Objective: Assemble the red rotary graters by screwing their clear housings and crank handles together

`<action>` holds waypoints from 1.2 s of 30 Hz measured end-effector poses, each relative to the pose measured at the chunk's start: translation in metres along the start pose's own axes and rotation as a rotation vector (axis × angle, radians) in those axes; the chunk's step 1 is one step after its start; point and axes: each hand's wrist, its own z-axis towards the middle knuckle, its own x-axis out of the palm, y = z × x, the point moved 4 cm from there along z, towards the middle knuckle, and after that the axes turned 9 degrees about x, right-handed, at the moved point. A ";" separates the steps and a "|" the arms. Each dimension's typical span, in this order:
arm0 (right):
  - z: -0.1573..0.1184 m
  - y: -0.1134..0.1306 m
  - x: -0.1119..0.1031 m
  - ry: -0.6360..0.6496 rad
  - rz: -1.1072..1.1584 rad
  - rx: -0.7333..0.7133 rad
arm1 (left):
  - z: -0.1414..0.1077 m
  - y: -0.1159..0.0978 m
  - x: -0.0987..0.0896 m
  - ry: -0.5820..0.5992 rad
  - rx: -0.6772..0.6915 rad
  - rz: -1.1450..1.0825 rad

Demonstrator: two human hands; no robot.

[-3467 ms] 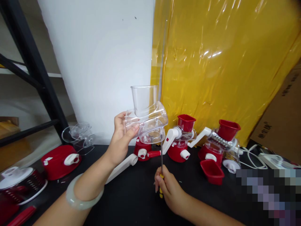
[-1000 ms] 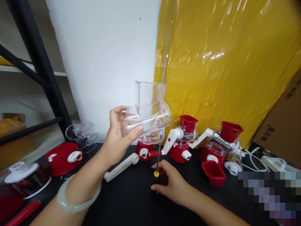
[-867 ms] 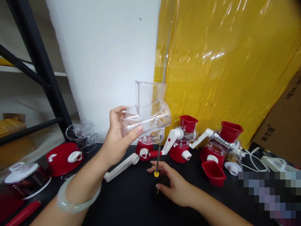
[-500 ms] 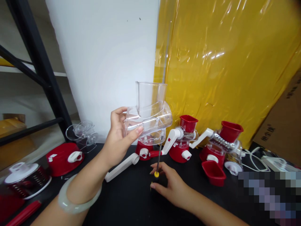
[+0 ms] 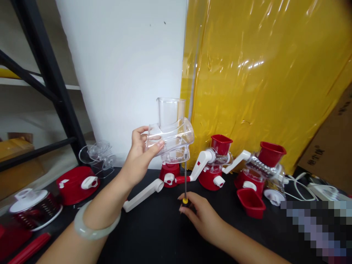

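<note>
My left hand [image 5: 142,156] is closed round the wide end of a clear plastic grater housing [image 5: 170,134], holding it up above the table with its square chute on top. My right hand [image 5: 202,212] grips the black and yellow handle of a screwdriver [image 5: 185,179]. The screwdriver's thin shaft points upward, and its tip meets the underside of the housing near the right edge. Behind the housing, partly hidden, stands a small red base [image 5: 169,174] with a white knob. A white crank handle [image 5: 144,196] lies on the black table in front of it.
To the right stand two red rotary graters [image 5: 217,161] [image 5: 258,167] with a loose red hopper [image 5: 250,203]. On the left are a red base [image 5: 77,185], a drum grater [image 5: 35,209] and a clear plastic part [image 5: 97,156]. A white cable [image 5: 299,183] runs at the far right.
The clear housing has turned and shifted slightly left. The screwdriver has become more upright, with its tip now at the housing's underside; my right hand moved slightly right.
</note>
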 end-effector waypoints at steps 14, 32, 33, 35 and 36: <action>-0.001 0.004 0.000 0.010 0.077 -0.001 | -0.001 0.004 -0.002 0.032 0.051 -0.007; 0.005 0.000 -0.001 -0.006 0.158 0.044 | -0.007 -0.008 0.003 0.196 0.220 -0.049; 0.004 0.002 -0.003 -0.008 0.150 0.038 | -0.008 -0.009 0.003 0.201 0.227 -0.050; 0.002 0.008 -0.009 0.006 0.138 0.003 | -0.008 -0.010 0.003 0.208 0.237 -0.050; 0.000 0.011 -0.012 0.027 0.140 -0.026 | -0.008 -0.010 0.003 0.209 0.237 -0.049</action>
